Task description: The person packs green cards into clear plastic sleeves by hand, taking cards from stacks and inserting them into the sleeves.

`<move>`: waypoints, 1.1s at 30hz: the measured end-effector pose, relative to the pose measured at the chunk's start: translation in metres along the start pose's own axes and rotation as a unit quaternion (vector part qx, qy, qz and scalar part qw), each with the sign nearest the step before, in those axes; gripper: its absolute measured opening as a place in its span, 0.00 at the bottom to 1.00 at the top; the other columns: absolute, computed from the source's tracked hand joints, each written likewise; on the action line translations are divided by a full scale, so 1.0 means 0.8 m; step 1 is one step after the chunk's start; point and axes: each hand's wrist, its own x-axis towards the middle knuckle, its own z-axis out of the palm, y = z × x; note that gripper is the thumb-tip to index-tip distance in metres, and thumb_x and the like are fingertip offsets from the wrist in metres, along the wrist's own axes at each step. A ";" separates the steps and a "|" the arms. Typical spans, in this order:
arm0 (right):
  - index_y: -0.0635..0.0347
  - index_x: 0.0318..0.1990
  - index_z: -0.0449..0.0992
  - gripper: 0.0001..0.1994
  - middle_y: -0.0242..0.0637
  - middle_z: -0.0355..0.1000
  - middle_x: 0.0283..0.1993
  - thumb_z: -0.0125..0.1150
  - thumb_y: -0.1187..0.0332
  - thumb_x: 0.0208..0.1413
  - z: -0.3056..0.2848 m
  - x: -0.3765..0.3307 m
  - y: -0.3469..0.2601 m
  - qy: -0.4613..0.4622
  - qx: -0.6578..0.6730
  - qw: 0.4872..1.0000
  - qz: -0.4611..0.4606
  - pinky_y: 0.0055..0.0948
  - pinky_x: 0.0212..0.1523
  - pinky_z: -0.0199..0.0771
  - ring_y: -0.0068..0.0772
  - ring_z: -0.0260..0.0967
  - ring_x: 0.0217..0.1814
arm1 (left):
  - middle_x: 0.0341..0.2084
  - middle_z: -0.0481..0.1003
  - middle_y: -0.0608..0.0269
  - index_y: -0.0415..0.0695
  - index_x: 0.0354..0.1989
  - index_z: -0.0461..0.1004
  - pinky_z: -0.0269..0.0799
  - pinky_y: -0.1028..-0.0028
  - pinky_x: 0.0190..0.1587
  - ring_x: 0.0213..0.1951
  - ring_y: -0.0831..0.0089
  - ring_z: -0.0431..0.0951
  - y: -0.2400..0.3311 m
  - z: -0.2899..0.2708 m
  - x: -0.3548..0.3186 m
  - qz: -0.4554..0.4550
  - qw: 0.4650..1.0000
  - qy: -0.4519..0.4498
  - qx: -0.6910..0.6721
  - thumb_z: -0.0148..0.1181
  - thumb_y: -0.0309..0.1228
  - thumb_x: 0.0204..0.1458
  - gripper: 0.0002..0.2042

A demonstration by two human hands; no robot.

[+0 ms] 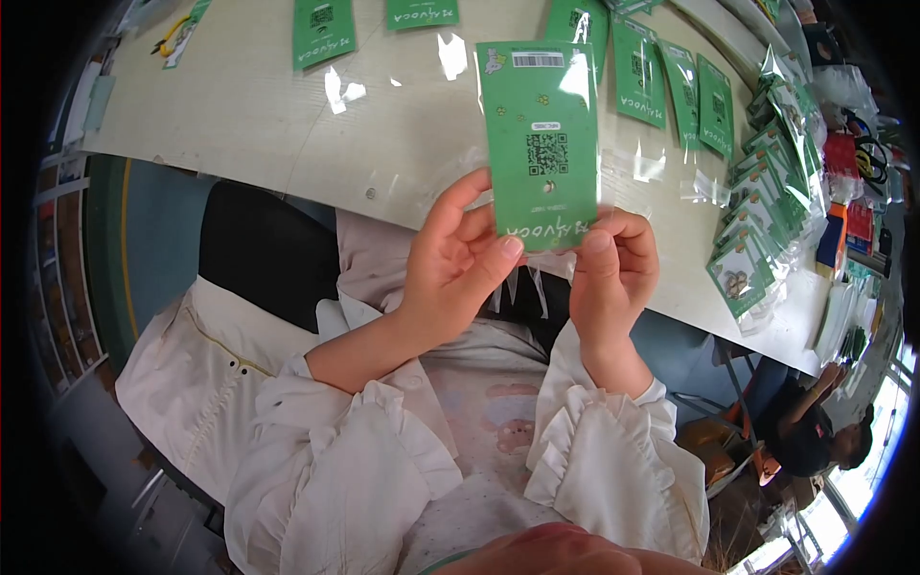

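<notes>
Both hands pinch the lower edge of a green card [540, 144] in a clear sleeve, held upright above the table [259, 115] edge. The left hand [455, 259] grips its bottom-left corner with the thumb in front, and the right hand [613, 273] grips the bottom-right. The card seems to be getting seated in its sleeve; sealing it would need a steady pinch. More cards [757, 211] lie stacked to the right.

- Lower edge of green card [541, 144] covered by thumbs of left hand [460, 264] and right hand [613, 273].
- Fingers behind card out of sight.
- Row of green cards [326, 31] cut off at top edge.
- Yellow-handled tool [172, 36] too small to identify.
- Packet stack [767, 192] blurred toward rim.
</notes>
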 end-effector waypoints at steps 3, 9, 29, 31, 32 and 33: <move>0.64 0.32 0.63 0.07 0.39 0.66 0.35 0.52 0.71 0.52 -0.004 0.001 0.002 -0.005 0.014 1.000 0.000 0.23 0.34 0.66 0.24 0.63 0.32 | 0.47 0.64 0.54 0.41 0.57 0.44 0.67 0.77 0.41 0.45 0.73 0.68 0.001 0.002 0.000 -0.007 1.000 -0.007 -0.026 0.45 0.22 0.51 0.25; 0.64 0.31 0.63 0.06 0.40 0.66 0.33 0.52 0.71 0.52 -0.005 0.000 0.005 0.009 -0.006 1.000 -0.004 0.25 0.29 0.67 0.26 0.64 0.28 | 0.46 0.65 0.55 0.42 0.57 0.45 0.66 0.76 0.41 0.45 0.74 0.68 0.000 0.000 -0.002 -0.018 1.000 -0.010 -0.022 0.45 0.22 0.52 0.24; 0.65 0.28 0.68 0.03 0.42 0.61 0.46 0.55 0.76 0.47 -0.021 0.013 -0.018 -0.159 -0.161 0.971 -0.073 0.26 0.44 0.60 0.29 0.60 0.43 | 0.37 0.70 0.61 0.40 0.47 0.62 0.66 0.78 0.40 0.38 0.77 0.70 0.008 -0.021 0.021 -0.205 0.946 -0.011 -0.253 0.38 0.41 0.56 0.18; 0.65 0.28 0.68 0.04 0.43 0.60 0.47 0.56 0.75 0.46 -0.020 0.015 -0.018 -0.153 -0.183 0.966 -0.102 0.28 0.44 0.60 0.32 0.60 0.44 | 0.36 0.71 0.63 0.40 0.46 0.63 0.67 0.77 0.38 0.37 0.78 0.70 0.012 -0.019 0.028 -0.204 0.963 -0.014 -0.179 0.38 0.41 0.56 0.18; 0.64 0.28 0.69 0.04 0.44 0.60 0.47 0.57 0.75 0.44 -0.019 0.017 -0.019 -0.144 -0.205 0.959 -0.131 0.31 0.45 0.60 0.35 0.60 0.45 | 0.35 0.71 0.64 0.40 0.45 0.64 0.67 0.77 0.36 0.35 0.78 0.71 0.014 -0.017 0.031 -0.204 0.974 -0.017 -0.102 0.39 0.41 0.56 0.17; 0.64 0.28 0.69 0.04 0.44 0.60 0.47 0.57 0.75 0.44 -0.019 0.015 -0.020 -0.145 -0.208 0.958 -0.137 0.31 0.45 0.60 0.35 0.60 0.45 | 0.35 0.71 0.64 0.40 0.45 0.64 0.67 0.77 0.36 0.35 0.78 0.71 0.014 -0.017 0.031 -0.199 0.974 -0.022 -0.102 0.39 0.41 0.56 0.17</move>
